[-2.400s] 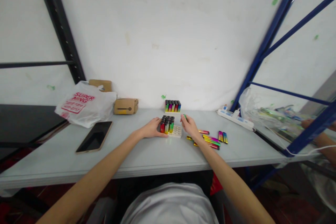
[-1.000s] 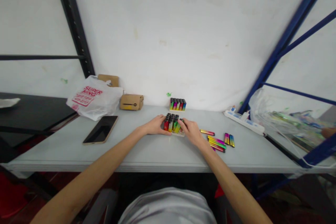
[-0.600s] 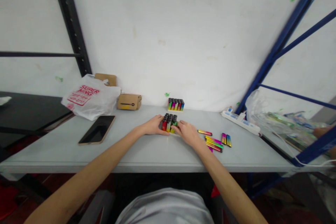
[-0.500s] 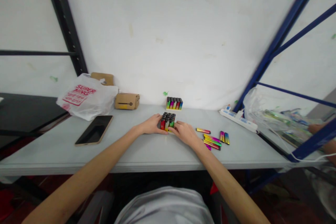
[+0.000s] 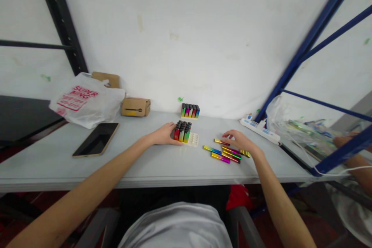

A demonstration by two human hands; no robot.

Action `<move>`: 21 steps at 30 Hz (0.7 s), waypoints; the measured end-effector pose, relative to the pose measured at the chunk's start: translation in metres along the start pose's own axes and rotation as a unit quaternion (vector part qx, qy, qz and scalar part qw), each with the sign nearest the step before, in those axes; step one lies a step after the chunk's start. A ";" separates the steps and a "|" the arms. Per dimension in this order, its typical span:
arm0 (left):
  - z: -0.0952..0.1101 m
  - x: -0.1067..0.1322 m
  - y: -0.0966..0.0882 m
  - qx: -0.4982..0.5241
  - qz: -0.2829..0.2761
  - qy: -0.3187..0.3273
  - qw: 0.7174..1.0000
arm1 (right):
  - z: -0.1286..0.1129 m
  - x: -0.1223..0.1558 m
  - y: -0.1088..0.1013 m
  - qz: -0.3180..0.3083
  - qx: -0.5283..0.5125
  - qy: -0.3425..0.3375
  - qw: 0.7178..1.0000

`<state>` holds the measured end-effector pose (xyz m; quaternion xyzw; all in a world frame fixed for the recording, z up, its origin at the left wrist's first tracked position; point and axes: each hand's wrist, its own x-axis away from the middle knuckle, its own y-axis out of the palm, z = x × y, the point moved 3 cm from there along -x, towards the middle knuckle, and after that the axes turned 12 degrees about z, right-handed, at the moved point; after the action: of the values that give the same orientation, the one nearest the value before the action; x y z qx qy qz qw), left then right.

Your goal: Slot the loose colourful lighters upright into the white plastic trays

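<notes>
**Simultaneously, the left hand [image 5: 163, 135] grips a tray [image 5: 193, 140] and the right hand [image 5: 236, 138] is over loose lighters [image 5: 221, 158]**

Head view, with the tray as the centre of the dial. The tray rests on the table [image 5: 162, 168]. Upright lighters [image 5: 183, 133] with black tops fill its 9 o'clock part; pale holes show toward 3 o'clock. The left hand is closed on the tray at 9 o'clock, its thumb along the near edge and its fingers bent around the filled end. At 3 o'clock the right hand is bent palm down, its fingertips at a gold-and-red lighter [image 5: 219, 141]; whether they touch or hold it cannot be told. The loose lighters lie on their sides toward 4 o'clock, several close together, in gold, blue, magenta and green.

At 12 o'clock, near the wall [image 5: 157, 46], a second tray [image 5: 186, 118] carries a block of upright lighters. A phone [image 5: 96, 139] lies flat at 9 o'clock. Toward 10 o'clock are a plastic bag [image 5: 87, 104] with red print and, nearer the tray, a small cardboard box [image 5: 136, 107]. A white power strip [image 5: 260, 131] lies at 3 o'clock, near a blue frame [image 5: 308, 44]; behind that frame, another person's arm [image 5: 357, 166] is partly visible.
</notes>
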<state>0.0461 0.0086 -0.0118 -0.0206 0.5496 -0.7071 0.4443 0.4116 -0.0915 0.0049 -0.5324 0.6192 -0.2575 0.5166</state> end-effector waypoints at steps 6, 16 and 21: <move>-0.002 0.000 0.001 0.000 0.002 -0.005 1.000 | 0.014 -0.001 0.010 -0.017 -0.030 -0.012 0.999; -0.003 0.001 0.001 0.014 0.006 -0.005 1.000 | -0.025 -0.046 -0.004 0.191 -0.367 0.043 0.909; -0.002 0.001 0.000 0.011 0.011 -0.001 1.000 | -0.073 -0.064 0.000 0.172 -0.614 0.074 0.767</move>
<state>0.0448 0.0092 -0.0129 -0.0107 0.5418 -0.7077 0.4533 0.3382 -0.0490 0.0534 -0.6000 0.7627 0.2318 0.0678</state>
